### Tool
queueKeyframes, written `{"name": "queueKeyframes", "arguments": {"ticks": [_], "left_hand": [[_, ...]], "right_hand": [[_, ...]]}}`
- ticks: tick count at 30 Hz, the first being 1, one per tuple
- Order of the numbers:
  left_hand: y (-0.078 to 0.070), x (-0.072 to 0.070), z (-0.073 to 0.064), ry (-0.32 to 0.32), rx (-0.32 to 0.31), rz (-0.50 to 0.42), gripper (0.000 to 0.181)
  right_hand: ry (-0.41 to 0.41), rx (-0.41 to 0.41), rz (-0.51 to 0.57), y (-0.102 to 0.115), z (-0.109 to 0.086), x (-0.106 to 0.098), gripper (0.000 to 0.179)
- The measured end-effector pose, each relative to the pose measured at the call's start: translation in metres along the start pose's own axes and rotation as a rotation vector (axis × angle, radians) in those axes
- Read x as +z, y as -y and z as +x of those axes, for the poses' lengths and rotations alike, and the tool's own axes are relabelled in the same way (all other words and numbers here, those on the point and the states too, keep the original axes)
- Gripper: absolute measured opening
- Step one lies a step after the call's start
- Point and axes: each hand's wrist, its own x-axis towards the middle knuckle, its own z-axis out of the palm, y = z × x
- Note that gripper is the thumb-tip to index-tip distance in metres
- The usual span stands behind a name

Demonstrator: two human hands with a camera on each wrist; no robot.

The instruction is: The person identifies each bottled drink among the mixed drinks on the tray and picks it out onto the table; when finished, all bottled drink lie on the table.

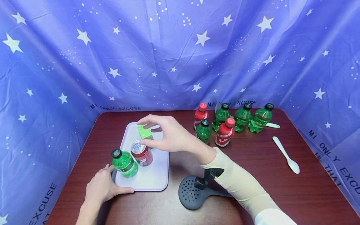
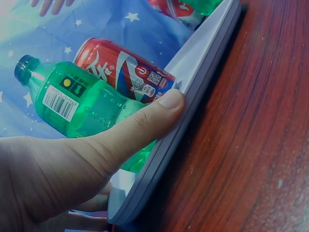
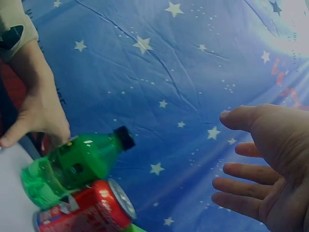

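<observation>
A pale lavender tray (image 1: pixel 157 178) lies on the left of the table. My left hand (image 1: pixel 102 185) grips its near left corner, the thumb (image 2: pixel 145 121) along the front rim and the other fingers at the left side. On the tray stand a green soda bottle (image 1: pixel 126 166) with a black cap, a red soda can (image 1: pixel 142 155) beside it, and a bright green carton (image 1: pixel 145 132) behind. Over the carton and can hovers my right hand (image 1: pixel 172 135), its fingers spread and holding nothing. Part of the carton is hidden by that hand.
At the back right stand several green bottles (image 1: pixel 242 120) and two red bottles (image 1: pixel 225 132). Near the right edge lies a white spoon (image 1: pixel 285 154), with a pale handle (image 1: pixel 272 125) behind. A dark grey slotted skimmer (image 1: pixel 190 193) lies beneath my right forearm. Starry blue cloth (image 1: pixel 168 47) surrounds the table.
</observation>
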Motion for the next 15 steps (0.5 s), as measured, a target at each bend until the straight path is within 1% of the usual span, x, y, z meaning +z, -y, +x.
{"name": "queueKeyframes", "arguments": {"ticks": [2,8,15], "left_hand": [[0.000,0.000,0.000,-0.001,0.002,0.001,0.145],[0.000,0.001,-0.001,-0.017,0.012,0.001,0.142],[0.000,0.001,-0.002,-0.031,0.012,0.005,0.142]], "right_hand": [[0.018,-0.009,-0.005,-0.001,0.002,0.006,0.049],[0.076,0.012,-0.043,-0.004,0.005,0.023,0.054],[0.124,-0.030,-0.059,-0.007,0.010,0.038,0.056]]}}
